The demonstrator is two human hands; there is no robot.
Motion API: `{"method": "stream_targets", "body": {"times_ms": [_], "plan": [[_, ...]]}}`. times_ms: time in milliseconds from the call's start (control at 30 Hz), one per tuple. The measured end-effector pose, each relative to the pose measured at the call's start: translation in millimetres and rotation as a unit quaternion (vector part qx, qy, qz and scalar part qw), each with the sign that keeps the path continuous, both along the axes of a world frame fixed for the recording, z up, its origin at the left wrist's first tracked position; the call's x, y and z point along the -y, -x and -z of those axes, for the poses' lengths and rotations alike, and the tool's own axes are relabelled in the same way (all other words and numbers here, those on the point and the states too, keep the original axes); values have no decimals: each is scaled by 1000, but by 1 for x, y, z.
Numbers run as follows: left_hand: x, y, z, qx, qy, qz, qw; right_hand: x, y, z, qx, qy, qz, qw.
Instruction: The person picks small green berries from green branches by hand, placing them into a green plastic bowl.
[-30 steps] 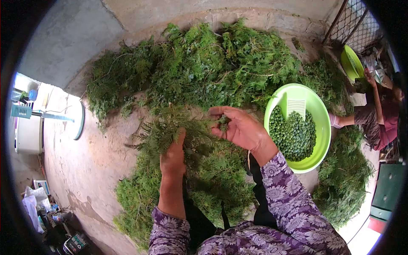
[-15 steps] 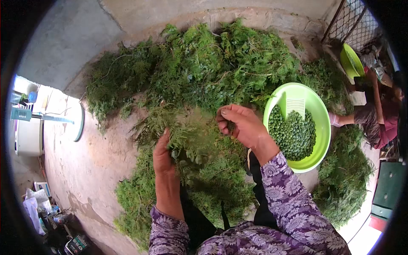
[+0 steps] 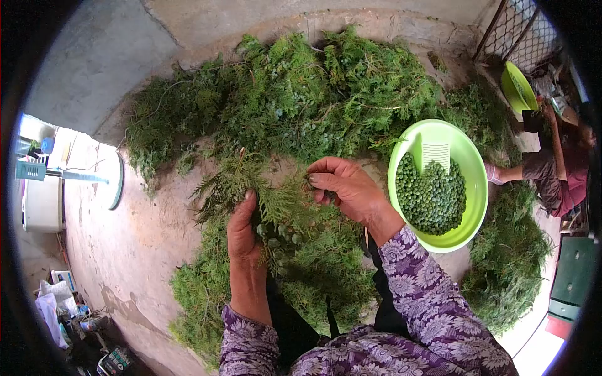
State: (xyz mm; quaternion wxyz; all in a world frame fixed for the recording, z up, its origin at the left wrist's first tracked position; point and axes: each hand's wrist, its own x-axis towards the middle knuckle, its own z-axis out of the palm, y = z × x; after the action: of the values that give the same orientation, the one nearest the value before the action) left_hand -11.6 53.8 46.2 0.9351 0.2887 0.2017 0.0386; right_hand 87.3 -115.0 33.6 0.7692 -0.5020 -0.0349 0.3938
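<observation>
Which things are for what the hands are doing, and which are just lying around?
Seems part of the job:
- leafy sprig in the left hand
- big pile of branches
- green basin beside the right hand
- little green cones inside it

Seems just lying about:
- white bin
- plastic bags
- dark green box

1. Left hand (image 3: 242,230) holds a leafy sprig (image 3: 235,180).
2. Right hand (image 3: 352,191), fingers curled, is near it.
3. Right of that hand sits a basin (image 3: 476,170) of green cones (image 3: 433,202).
4. Branches (image 3: 313,94) lie beyond both hands.
</observation>
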Motion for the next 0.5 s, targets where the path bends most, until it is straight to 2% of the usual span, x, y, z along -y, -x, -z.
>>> {"method": "stream_targets", "body": {"times_ms": [33, 67, 133, 167, 200, 233, 367, 400, 433, 467, 500], "plan": [[3, 0, -7, -10, -9, -6, 1000, 0, -1, 1, 56, 30, 4, 998], [5, -1, -11, -21, -18, -12, 1000, 1, -1, 1, 56, 30, 4, 998], [0, -1, 1, -8, -13, -5, 1000, 2, 0, -11, 156, 118, 16, 980], [-2, 0, 6, 5, -8, 3, 1000, 3, -1, -12, 157, 118, 16, 980], [-1, 0, 4, 5, -8, 3, 1000, 6, -2, -12, 41, 23, 12, 999], [1, 0, 0, -13, -14, 5, 1000, 9, -3, -12, -75, -73, 7, 994], [3, 0, 8, -65, -49, -5, 997, 9, -4, -12, -135, -98, 14, 986], [3, 1, 8, -65, -49, -5, 997, 8, -6, -9, -10, 22, 31, 999], [3, 2, 9, -82, -81, -20, 993, 7, -9, -6, 116, 141, 47, 982], [4, 2, 8, -98, -114, -33, 988, 14, -16, -1, 117, 141, 48, 982], [1, 1, 7, -96, -114, -32, 988, 26, -26, 5, 85, 124, 104, 983]]}}
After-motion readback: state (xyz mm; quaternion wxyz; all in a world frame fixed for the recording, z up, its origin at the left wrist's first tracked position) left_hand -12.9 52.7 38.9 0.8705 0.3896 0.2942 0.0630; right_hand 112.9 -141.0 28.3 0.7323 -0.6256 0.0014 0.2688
